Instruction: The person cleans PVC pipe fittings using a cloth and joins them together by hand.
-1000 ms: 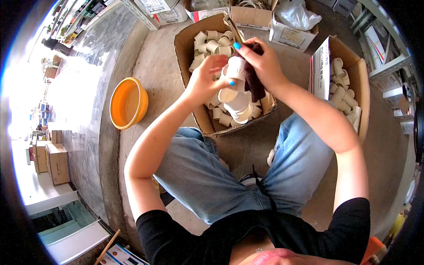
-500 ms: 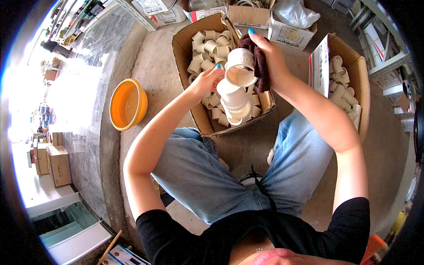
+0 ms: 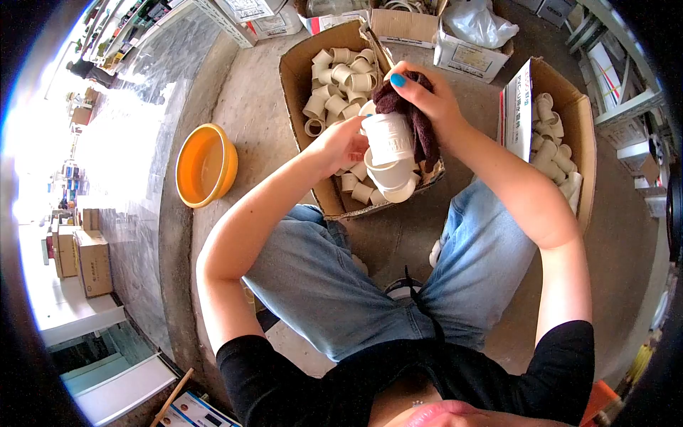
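Note:
A white plastic pipe fitting (image 3: pixel 391 142) with several round sockets is held up over an open cardboard box (image 3: pixel 291 85). My left hand (image 3: pixel 340 146) grips its left side, with the fingertips partly hidden behind it. In my right hand (image 3: pixel 431 103) is a bunched dark brown cloth (image 3: pixel 421 132), pressed against the fitting's upper right side. The fingers of this hand are closed round the cloth. Many small white pipe couplings (image 3: pixel 334 104) lie heaped in the box beneath.
To the left, a yellow-orange basin (image 3: pixel 183 171) stands on the concrete floor. A second box (image 3: pixel 585 142) with white pipe fittings (image 3: pixel 551 160) is at my right. More boxes (image 3: pixel 405 27) line the back, one holding a clear plastic bag (image 3: pixel 478 25). Metal shelving (image 3: pixel 626 103) borders the right.
The fitting has turned and tilted, so its upper socket now shows its outer side instead of its opening. My right hand and the cloth have shifted over its top.

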A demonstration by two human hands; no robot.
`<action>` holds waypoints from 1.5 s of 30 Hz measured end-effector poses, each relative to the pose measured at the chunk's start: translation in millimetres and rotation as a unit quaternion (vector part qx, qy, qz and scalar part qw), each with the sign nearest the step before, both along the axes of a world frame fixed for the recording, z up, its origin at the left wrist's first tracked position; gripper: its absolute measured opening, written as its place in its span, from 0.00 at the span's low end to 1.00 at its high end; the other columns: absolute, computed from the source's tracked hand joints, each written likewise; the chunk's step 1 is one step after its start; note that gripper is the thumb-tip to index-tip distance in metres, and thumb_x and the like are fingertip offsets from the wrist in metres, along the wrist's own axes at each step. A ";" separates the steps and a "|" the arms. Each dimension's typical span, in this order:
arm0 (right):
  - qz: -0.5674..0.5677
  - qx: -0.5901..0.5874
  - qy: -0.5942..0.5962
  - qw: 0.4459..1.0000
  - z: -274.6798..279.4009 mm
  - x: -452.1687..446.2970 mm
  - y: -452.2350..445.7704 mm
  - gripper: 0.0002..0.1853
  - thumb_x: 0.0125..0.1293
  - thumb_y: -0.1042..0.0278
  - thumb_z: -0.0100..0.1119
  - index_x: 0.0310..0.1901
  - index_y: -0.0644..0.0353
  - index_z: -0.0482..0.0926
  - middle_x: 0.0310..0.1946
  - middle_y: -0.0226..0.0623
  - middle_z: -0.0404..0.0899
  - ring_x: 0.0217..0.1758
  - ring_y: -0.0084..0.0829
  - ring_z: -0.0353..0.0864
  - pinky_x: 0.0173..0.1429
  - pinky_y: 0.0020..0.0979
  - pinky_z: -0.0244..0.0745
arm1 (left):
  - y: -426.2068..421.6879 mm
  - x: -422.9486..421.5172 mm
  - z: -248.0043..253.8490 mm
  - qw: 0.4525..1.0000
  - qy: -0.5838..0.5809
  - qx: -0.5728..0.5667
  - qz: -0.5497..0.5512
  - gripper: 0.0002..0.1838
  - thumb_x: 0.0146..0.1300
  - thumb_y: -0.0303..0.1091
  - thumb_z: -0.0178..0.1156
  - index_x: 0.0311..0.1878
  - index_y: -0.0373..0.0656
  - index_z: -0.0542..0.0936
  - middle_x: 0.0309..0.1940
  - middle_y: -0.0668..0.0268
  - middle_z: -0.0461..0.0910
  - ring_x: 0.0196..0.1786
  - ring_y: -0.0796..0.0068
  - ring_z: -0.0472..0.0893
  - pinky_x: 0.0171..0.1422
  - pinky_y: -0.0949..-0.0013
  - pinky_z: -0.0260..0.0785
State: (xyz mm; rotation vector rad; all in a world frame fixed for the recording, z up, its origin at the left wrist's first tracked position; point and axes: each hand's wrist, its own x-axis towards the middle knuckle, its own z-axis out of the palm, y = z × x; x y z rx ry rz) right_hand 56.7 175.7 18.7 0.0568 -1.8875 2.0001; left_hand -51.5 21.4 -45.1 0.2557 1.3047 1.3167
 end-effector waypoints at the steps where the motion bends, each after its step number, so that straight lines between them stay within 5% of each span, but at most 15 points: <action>1: 0.009 0.021 -0.002 1.000 1.3 1.5 1.8 0.13 0.60 0.56 0.57 0.32 0.59 0.75 0.26 0.25 0.72 0.32 0.16 0.68 0.38 0.21 0.64 | -0.1 -2.5 -1.9 1.000 -0.002 -0.004 0.014 0.20 0.71 0.44 0.36 0.58 0.46 0.67 0.50 0.64 0.75 0.50 0.70 0.77 0.55 0.64 0.69; 5: 0.049 0.077 0.000 0.996 4.7 4.8 7.9 0.13 0.60 0.58 0.55 0.34 0.61 0.74 0.28 0.28 0.72 0.33 0.18 0.69 0.39 0.20 0.64 | -2.8 7.6 23.2 0.993 0.034 0.058 0.101 0.19 0.64 0.33 0.46 0.59 0.49 0.67 0.39 0.64 0.77 0.38 0.72 0.79 0.44 0.66 0.71; 10: 0.079 0.133 -0.006 0.988 4.1 8.2 7.8 0.13 0.59 0.59 0.56 0.33 0.63 0.74 0.25 0.30 0.74 0.30 0.19 0.71 0.37 0.22 0.66 | -7.1 11.9 25.5 0.975 0.008 0.171 0.139 0.31 0.62 0.20 0.42 0.68 0.55 0.55 0.46 0.63 0.73 0.44 0.71 0.77 0.50 0.66 0.71; 13: 0.086 0.240 0.071 0.964 6.8 9.3 7.3 0.13 0.58 0.61 0.58 0.33 0.63 0.74 0.24 0.33 0.74 0.28 0.22 0.73 0.35 0.24 0.68 | -3.9 24.5 29.8 0.959 0.012 0.203 0.198 0.31 0.62 0.20 0.42 0.68 0.54 0.55 0.48 0.62 0.72 0.48 0.69 0.76 0.52 0.68 0.70; 17: 0.098 0.352 0.261 0.893 1.5 6.8 2.8 0.12 0.52 0.63 0.62 0.31 0.62 0.74 0.25 0.38 0.75 0.26 0.39 0.75 0.33 0.32 0.70 | -7.4 14.2 30.0 0.936 -0.104 0.326 0.079 0.31 0.60 0.23 0.50 0.66 0.43 0.55 0.50 0.58 0.72 0.54 0.66 0.73 0.58 0.62 0.66; 21: 0.118 0.399 0.266 0.870 4.3 14.5 -3.7 0.11 0.50 0.61 0.64 0.30 0.55 0.74 0.21 0.36 0.72 0.26 0.40 0.75 0.31 0.36 0.70 | -5.7 11.8 27.5 0.952 -0.056 0.283 0.101 0.25 0.59 0.27 0.56 0.59 0.39 0.60 0.49 0.57 0.71 0.54 0.67 0.73 0.59 0.59 0.65; 25: 0.116 0.418 0.280 0.856 -0.4 14.1 -6.8 0.11 0.50 0.61 0.64 0.29 0.55 0.73 0.21 0.35 0.71 0.25 0.40 0.74 0.30 0.36 0.70 | -4.4 16.1 26.0 0.961 0.182 0.169 0.122 0.28 0.54 0.23 0.61 0.56 0.38 0.61 0.45 0.60 0.69 0.53 0.67 0.73 0.56 0.64 0.68; 33: 0.021 0.283 0.208 0.936 4.1 19.7 -5.4 0.11 0.51 0.62 0.63 0.32 0.58 0.76 0.26 0.39 0.77 0.27 0.39 0.79 0.34 0.32 0.74 | -5.0 22.4 42.9 0.888 0.328 0.276 0.168 0.32 0.49 0.17 0.63 0.53 0.41 0.57 0.50 0.61 0.64 0.53 0.70 0.72 0.52 0.69 0.72; 39: 0.064 0.429 0.362 0.825 17.8 22.6 -7.6 0.11 0.49 0.64 0.66 0.31 0.56 0.76 0.25 0.34 0.75 0.24 0.36 0.76 0.29 0.32 0.72 | -13.6 24.3 50.1 0.817 0.430 0.342 0.174 0.36 0.41 0.14 0.65 0.52 0.43 0.57 0.51 0.62 0.64 0.61 0.68 0.66 0.64 0.62 0.61; 42: 0.006 0.340 0.342 0.876 10.3 19.9 -3.6 0.11 0.50 0.64 0.66 0.33 0.57 0.76 0.25 0.35 0.75 0.24 0.37 0.75 0.30 0.33 0.73 | -15.3 21.2 50.8 0.781 0.469 0.363 0.193 0.36 0.42 0.15 0.65 0.53 0.42 0.56 0.50 0.62 0.64 0.60 0.68 0.67 0.64 0.63 0.62; 45: -0.131 0.129 0.171 0.968 6.2 28.2 -1.4 0.11 0.58 0.65 0.59 0.39 0.62 0.74 0.34 0.34 0.76 0.36 0.25 0.75 0.42 0.25 0.70 | -16.6 14.1 50.1 0.797 0.481 0.292 0.218 0.36 0.42 0.16 0.66 0.53 0.41 0.56 0.51 0.60 0.64 0.59 0.68 0.68 0.63 0.63 0.62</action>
